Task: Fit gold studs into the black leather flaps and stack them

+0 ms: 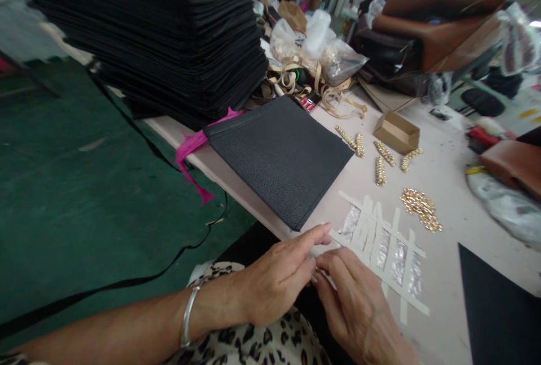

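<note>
My left hand (281, 280), with a silver bangle on its wrist, is at the table's front edge, fingers stretched forward and the thumb bent in under them. My right hand (353, 297) meets it there, its thumb and fingertips pinched together. Whatever lies between the fingertips is too small and hidden to name. Just beyond my hands lies a flat black textured leather panel (283, 156). Beside my right hand, pale tape strips (416, 303) cross over clear plastic on the tabletop.
Gold metal pieces lie in a loose pile (420, 207) and in short rows (380, 170) near a small cardboard box (397, 131). A tall stack of black sheets (169, 32) stands at back left. Pink fabric (192, 145) hangs over the edge. Another black sheet (502, 308) lies right.
</note>
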